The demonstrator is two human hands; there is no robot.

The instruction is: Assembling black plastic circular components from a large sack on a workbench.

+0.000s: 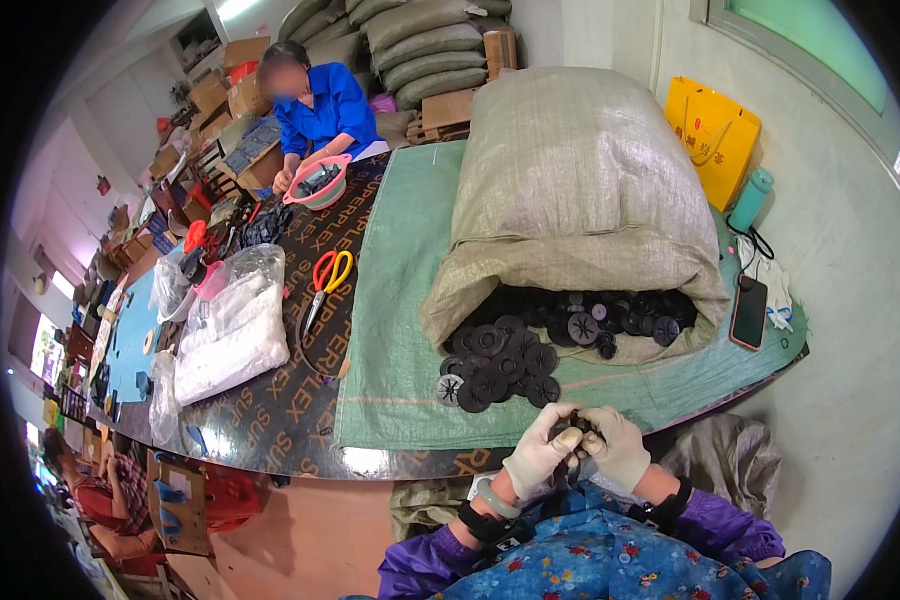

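Note:
My left hand (538, 456) and my right hand (618, 446), both in white gloves, meet at the table's near edge. Their fingers are closed around a small dark piece (583, 424), mostly hidden by the gloves, so its exact kind does not show. Just beyond them a loose heap of flat black discs (510, 362) lies on a green woven sheet (400, 400). A paler spoked disc (449, 389) sits at the heap's left side. More round black parts fill the mouth of a big woven sack (580, 170) lying on its side.
Left of the sheet are scissors (326, 285) with red and yellow handles and white plastic bags (232, 340). A phone (749, 312), teal bottle (752, 200) and yellow paper bag (708, 135) stand right of the sack. Across the table, a person in blue (325, 112) handles a pink basin (320, 187).

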